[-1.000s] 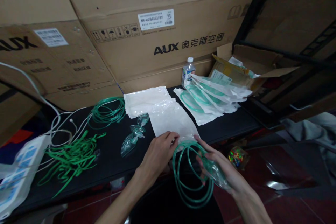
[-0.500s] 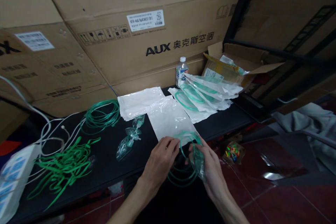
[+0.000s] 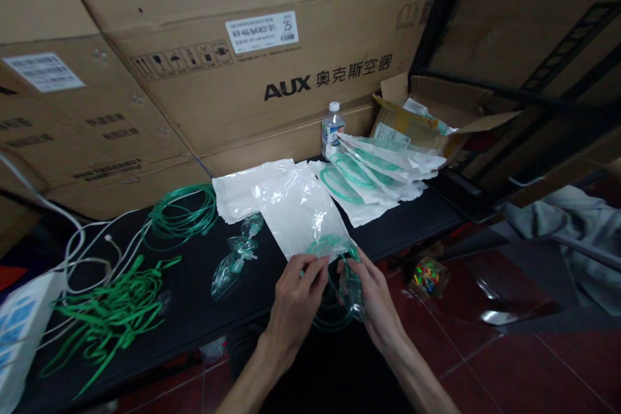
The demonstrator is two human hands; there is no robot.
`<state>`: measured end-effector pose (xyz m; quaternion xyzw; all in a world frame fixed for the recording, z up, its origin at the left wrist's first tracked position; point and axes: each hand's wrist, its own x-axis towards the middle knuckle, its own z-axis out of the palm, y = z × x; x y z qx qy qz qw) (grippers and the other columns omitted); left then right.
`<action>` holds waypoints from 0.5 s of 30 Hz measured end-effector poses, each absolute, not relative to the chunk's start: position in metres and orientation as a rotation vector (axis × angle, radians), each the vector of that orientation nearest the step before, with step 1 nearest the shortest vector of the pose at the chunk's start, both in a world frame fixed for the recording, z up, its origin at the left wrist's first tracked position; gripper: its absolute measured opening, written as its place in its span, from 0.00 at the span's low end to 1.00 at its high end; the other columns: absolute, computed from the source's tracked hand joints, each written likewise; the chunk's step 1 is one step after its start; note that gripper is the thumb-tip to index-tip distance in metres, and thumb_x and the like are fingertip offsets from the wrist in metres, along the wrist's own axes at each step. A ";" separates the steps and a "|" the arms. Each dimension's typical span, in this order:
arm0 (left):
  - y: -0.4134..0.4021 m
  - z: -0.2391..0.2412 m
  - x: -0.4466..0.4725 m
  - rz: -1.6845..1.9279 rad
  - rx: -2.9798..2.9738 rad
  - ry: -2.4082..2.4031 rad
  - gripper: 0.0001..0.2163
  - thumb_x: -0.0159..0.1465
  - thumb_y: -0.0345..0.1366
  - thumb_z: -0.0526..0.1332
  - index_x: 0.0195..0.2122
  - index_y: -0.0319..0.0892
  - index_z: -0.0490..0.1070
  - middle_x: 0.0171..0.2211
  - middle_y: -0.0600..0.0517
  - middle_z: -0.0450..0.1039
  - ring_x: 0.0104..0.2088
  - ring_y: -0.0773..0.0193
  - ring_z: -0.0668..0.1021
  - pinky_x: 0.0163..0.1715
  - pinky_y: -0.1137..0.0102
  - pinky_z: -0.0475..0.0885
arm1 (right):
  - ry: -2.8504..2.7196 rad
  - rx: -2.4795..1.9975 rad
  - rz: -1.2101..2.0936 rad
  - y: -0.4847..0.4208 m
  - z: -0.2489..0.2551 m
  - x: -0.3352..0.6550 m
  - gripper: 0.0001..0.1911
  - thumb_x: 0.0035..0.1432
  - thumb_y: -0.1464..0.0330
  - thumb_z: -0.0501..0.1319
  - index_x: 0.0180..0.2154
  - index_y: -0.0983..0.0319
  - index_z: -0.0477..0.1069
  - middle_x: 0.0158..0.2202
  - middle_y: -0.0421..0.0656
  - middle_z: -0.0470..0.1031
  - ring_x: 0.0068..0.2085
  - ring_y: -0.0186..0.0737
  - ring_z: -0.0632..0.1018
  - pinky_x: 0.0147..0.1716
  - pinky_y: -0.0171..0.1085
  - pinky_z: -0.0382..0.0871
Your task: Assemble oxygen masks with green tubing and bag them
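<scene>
Deeper in the bag [image 3: 295,207] now, tubing coil [image 3: 334,252] pinched by both hands, opening toward wearer.

Coiled green tubing [image 3: 334,252] with clear mask [image 3: 352,291], partly inside clear bag [image 3: 301,207]

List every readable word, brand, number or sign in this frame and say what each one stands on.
"AUX" with four Chinese characters, "奥克斯空调": printed on the big cardboard box behind the table.
"25": on the white label on that box; its smaller lines are too blurred to read.
Row of handling pictograms: same box, too small to read.
Left box label and the water bottle label: unreadable.
</scene>
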<state>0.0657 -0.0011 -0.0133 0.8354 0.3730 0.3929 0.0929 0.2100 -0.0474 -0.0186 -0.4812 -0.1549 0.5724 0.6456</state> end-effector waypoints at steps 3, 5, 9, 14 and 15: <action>-0.004 -0.017 0.064 1.122 2.456 1.142 0.09 0.70 0.29 0.61 0.48 0.45 0.77 0.39 0.50 0.76 0.40 0.62 0.79 0.45 0.66 0.76 | -0.288 -1.051 1.309 -0.046 -0.022 0.205 0.20 0.57 0.60 0.70 0.49 0.60 0.76 0.31 0.37 0.73 0.25 0.31 0.69 0.24 0.31 0.69; -0.005 -0.019 0.059 1.119 2.362 1.261 0.09 0.68 0.34 0.64 0.49 0.47 0.77 0.42 0.49 0.76 0.43 0.58 0.79 0.47 0.61 0.76 | -0.274 -1.041 1.332 -0.045 -0.022 0.206 0.27 0.57 0.60 0.70 0.57 0.58 0.72 0.32 0.37 0.73 0.24 0.32 0.69 0.22 0.33 0.69; -0.008 -0.021 0.042 1.192 1.763 1.588 0.20 0.66 0.47 0.65 0.54 0.40 0.71 0.50 0.41 0.73 0.45 0.55 0.79 0.44 0.60 0.78 | -0.279 -1.033 1.388 -0.043 -0.021 0.213 0.40 0.57 0.61 0.69 0.69 0.57 0.60 0.32 0.37 0.74 0.23 0.33 0.68 0.20 0.34 0.70; 0.003 -0.018 0.029 0.945 1.361 1.558 0.28 0.67 0.56 0.60 0.57 0.36 0.72 0.32 0.47 0.80 0.28 0.60 0.80 0.29 0.68 0.73 | -0.276 -1.005 1.399 -0.041 -0.019 0.214 0.38 0.56 0.63 0.69 0.67 0.57 0.62 0.32 0.37 0.73 0.24 0.33 0.68 0.20 0.33 0.69; 0.008 -0.018 0.027 0.879 1.366 1.531 0.27 0.66 0.57 0.59 0.52 0.36 0.75 0.24 0.50 0.77 0.23 0.61 0.77 0.26 0.69 0.70 | -0.265 -0.996 1.394 -0.040 -0.019 0.213 0.36 0.56 0.63 0.70 0.65 0.57 0.65 0.32 0.37 0.73 0.24 0.33 0.68 0.20 0.33 0.69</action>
